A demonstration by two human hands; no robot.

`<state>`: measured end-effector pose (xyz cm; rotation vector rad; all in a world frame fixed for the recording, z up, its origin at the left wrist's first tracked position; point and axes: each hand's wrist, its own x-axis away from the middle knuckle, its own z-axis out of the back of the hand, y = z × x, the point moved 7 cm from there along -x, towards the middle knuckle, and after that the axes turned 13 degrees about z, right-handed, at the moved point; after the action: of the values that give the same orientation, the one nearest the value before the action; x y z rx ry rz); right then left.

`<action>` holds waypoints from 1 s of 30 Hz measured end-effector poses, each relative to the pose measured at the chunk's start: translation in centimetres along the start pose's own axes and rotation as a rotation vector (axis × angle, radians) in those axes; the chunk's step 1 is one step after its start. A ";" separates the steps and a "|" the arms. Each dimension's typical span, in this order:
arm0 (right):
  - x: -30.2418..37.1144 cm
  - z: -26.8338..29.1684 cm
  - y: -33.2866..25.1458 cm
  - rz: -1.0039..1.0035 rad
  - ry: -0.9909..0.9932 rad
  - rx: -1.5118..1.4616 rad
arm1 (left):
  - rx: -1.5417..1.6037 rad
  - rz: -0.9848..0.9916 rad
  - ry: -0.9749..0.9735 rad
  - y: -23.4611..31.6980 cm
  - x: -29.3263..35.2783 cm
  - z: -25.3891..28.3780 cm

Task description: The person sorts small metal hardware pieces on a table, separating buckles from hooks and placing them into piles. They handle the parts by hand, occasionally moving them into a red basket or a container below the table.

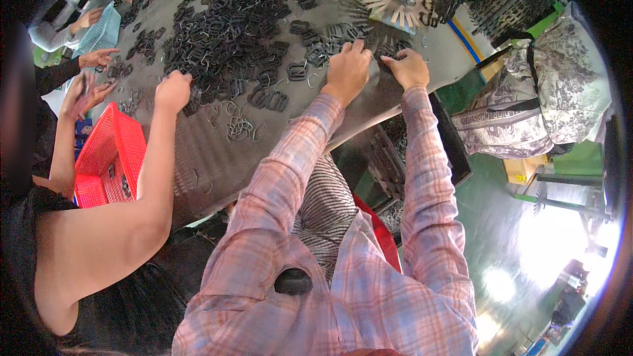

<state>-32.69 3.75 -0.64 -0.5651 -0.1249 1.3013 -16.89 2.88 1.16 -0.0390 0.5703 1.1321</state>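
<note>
A heap of black plastic slide buckles (231, 33) covers much of the grey table (316, 112). My left hand (348, 71) is at the heap's right side, its fingers curled down among buckles; what they grip is hidden. Just right of it, my right hand (409, 69) has its thumb and fingers bent together beside dark pieces; I cannot make out what is in them. Several loose buckles (269, 98) lie left of my left hand. Nearer me is a small tangle of bent silver wire hooks (239, 125).
A metal stand with a fanned, toothed disc (393, 8) rises beyond my hands. Co-workers' arms (158, 158) reach in from the left, by a red basket (119, 138) and a blue basket (99, 29). A patterned bag (521, 99) stands at right.
</note>
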 end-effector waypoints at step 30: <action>0.8 2.7 -13.5 0.826 0.176 -0.589 | 2.417 0.880 -0.733 -2.7 2.1 0.6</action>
<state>-21.75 3.34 7.68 -1.3220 -0.1343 2.0175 -13.74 3.65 0.06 2.7431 0.9364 0.4451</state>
